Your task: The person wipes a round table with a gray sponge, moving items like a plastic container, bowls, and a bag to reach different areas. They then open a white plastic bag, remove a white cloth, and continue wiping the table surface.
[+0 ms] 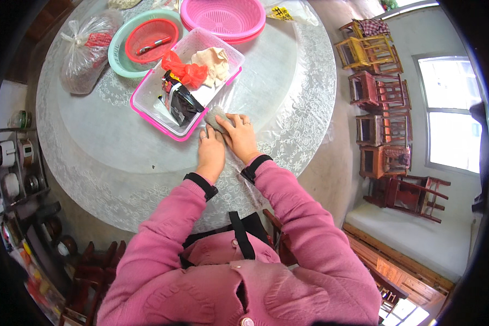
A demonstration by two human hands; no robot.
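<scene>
A round table [163, 146] under a clear cover and white lace cloth lies before me. My right hand [240, 137] presses a bunched grey cloth [217, 120] onto its surface, fingers bent over it. Beside it, my left hand [210, 155] rests flat with fingers stretched forward, their tips near the grey cloth and the bin's near corner. That clear plastic bin [146, 103] has a pink rim. Inside it are a black packet [183, 106], a red plastic bag [186, 70] and a cream cloth [212, 62].
Behind the bin stand a pale green basin [117, 54] holding a red basket [146, 35], and stacked pink baskets [223, 16]. A tied clear bag [84, 60] sits at the far left. Wooden chairs [383, 89] line the right wall; shelves [19, 168] stand at left.
</scene>
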